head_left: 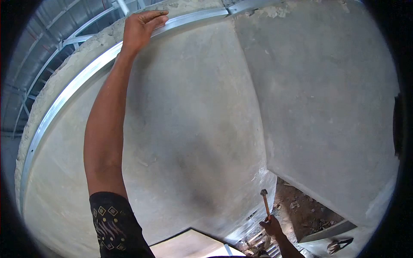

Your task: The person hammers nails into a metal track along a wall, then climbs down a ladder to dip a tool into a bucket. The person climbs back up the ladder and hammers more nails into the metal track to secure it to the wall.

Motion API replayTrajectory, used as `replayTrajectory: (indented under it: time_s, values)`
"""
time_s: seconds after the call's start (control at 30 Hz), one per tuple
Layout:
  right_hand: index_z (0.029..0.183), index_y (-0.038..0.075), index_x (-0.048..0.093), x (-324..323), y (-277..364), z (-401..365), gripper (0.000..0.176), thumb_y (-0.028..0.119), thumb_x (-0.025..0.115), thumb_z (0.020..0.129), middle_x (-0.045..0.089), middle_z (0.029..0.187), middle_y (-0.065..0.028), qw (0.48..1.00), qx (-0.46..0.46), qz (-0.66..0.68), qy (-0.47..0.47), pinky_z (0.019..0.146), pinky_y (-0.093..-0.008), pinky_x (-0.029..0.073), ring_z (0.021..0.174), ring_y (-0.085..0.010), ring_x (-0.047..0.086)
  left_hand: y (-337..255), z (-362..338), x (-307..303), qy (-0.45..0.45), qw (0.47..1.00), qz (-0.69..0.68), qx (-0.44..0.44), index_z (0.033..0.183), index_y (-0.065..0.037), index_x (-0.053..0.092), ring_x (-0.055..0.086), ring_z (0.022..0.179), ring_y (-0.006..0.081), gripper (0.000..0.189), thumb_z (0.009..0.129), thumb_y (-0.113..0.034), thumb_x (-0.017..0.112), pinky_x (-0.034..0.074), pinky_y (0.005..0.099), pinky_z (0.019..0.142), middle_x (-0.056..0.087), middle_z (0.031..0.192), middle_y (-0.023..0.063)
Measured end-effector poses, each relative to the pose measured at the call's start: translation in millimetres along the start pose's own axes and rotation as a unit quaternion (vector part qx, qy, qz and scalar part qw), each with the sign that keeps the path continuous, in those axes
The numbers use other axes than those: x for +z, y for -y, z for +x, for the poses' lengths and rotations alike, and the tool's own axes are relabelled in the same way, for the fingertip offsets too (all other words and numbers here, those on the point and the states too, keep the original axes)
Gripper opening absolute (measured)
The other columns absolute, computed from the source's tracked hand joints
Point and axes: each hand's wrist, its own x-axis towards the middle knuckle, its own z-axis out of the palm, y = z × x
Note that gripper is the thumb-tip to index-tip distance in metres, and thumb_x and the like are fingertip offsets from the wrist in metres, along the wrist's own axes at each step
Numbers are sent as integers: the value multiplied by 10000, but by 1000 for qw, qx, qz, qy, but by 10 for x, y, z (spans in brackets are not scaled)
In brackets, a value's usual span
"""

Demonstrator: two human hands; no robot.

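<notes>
At the frame's top, the left hand (141,26) presses flat, fingers extended, on the metal track (77,81) (along the concrete wall (193,129)), while the right hand (272,227) grips a hammer (265,202) at lower right.

This is a building site, a structure still unfinished. A bare, unpainted concrete wall (193,129) fills most of the view, its top edge rough and crumbly, and it meets a second raw slab at a corner. A galvanised metal track (77,81) runs along the top of the wall. Beyond it, exposed steel roof framing (43,51) shows under corrugated sheeting. Below, loose dirt and rubble (301,210) cover the ground, a wooden board (189,245) lies near the wall's foot, and a hammer (266,204) is in use.
</notes>
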Motion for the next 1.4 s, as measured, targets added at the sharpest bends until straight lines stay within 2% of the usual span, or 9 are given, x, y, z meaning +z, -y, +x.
replayTrajectory:
  time_s: [0.47,0.67,0.73,0.8,0.83,0.87,0.97,1.3,1.4]
  values:
    - [970,69,521,-73,735,31,423,325,819,811,472,623,22,996,-52,33,62,494,-306,374,536,-96,434,19,606,946,14,997,58,40,1075,-152,781,712,945,177,325,866,-398,741,527,318,893,763,1030,66]
    - [982,81,497,-100,803,104,351,227,788,850,445,619,41,990,-42,82,102,478,-274,324,535,-67,399,-186,480,759,104,994,30,-23,1153,-36,690,674,1011,219,273,913,-165,682,523,358,895,718,1061,130]
    - [1017,90,472,-190,1041,194,295,140,733,889,401,590,62,988,-57,82,115,456,-261,284,504,-43,357,-299,428,760,62,997,22,46,990,3,734,693,794,189,200,931,-174,662,540,336,760,728,837,115]
    - [1063,77,458,-217,1084,277,349,189,738,887,450,615,35,978,-99,144,109,477,-271,332,518,-68,415,51,600,872,142,990,-2,1,1052,-17,727,680,891,194,222,945,-197,654,534,345,822,730,979,110]
    - [1109,64,444,-200,1197,444,412,237,743,885,499,641,8,960,-150,203,124,498,-281,381,532,-92,474,377,527,1157,38,998,-29,-42,1070,-43,730,653,990,220,228,944,-217,655,522,387,873,704,1116,109]
    - [1116,86,431,-124,1194,613,352,199,700,918,465,697,34,936,-213,257,113,481,-248,354,525,-66,436,575,528,1199,-26,990,90,108,1085,-69,729,616,1086,267,217,938,-211,657,503,439,914,664,1205,112]
    - [1086,123,403,-121,1559,770,135,139,514,1011,341,624,77,887,-173,412,116,384,-212,280,448,-26,328,259,607,909,54,988,25,146,918,-3,716,670,760,304,209,848,-198,691,502,420,765,694,821,166]
    - [1122,28,504,-603,2668,702,235,244,439,1057,493,635,4,921,-361,145,19,482,-295,361,515,-83,446,307,594,925,47,990,46,126,1006,-2,735,683,716,241,223,919,-190,656,538,343,730,746,868,138]
    - [1139,23,500,-696,3010,522,247,249,445,1057,457,616,19,909,-398,125,-10,491,-285,359,528,-70,430,121,479,755,24,980,147,135,1088,-128,765,716,898,187,260,928,-316,684,539,321,838,761,945,88]
